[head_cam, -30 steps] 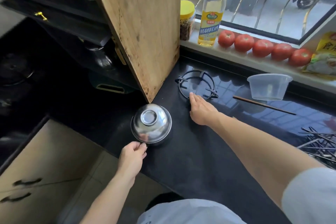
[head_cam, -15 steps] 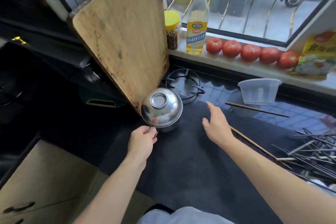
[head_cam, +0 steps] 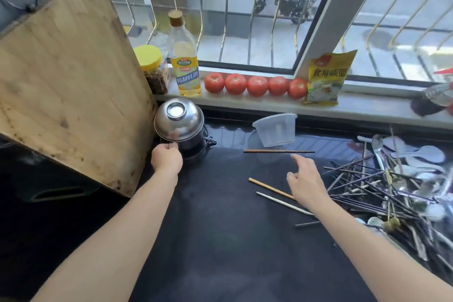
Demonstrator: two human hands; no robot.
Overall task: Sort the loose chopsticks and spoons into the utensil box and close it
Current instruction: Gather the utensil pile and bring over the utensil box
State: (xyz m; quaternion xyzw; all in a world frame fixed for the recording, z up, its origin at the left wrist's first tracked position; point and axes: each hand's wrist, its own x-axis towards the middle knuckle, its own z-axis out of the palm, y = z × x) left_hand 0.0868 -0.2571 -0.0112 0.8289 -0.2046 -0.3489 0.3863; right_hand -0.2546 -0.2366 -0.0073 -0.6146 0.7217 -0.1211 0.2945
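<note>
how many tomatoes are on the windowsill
5. They sit in one row on the windowsill, between the cooking wine bottle and the yellow packet: tomatoes at and. None looks hidden.

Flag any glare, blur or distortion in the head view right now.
Head view: hard daylight from the window; specular hotspot on the upturned steel bowl; the glossy black counter mirrors the window bars behind the clear plastic tub; wide-angle bowing of the cutting board; slight motion blur on the right hand.
</note>
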